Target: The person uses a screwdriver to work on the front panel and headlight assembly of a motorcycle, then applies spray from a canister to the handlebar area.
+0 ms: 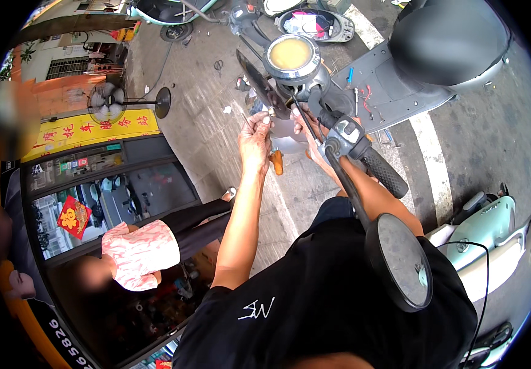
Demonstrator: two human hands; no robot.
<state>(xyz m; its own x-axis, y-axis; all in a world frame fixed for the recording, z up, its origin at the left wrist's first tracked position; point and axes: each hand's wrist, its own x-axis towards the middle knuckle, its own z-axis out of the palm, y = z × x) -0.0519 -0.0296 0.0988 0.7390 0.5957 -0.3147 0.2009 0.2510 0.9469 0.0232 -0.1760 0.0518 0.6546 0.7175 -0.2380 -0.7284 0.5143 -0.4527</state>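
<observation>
Head view, left hand (255,140) near a dark curved panel (261,79), fingers bunched, anything pinched too small to tell, right hand (310,141) partly behind the scooter's handlebar (346,133), its grip impossible to tell, round headlight (290,55) farther off.

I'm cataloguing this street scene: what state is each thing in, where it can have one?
Left hand: pinching something small
Right hand: partly hidden, grip unclear
Round mirror: mounted on its stalk
Storage bucket: open, not empty
Fan: on its base, running or not unclear
Red-handled tool: lying on the footboard
</observation>
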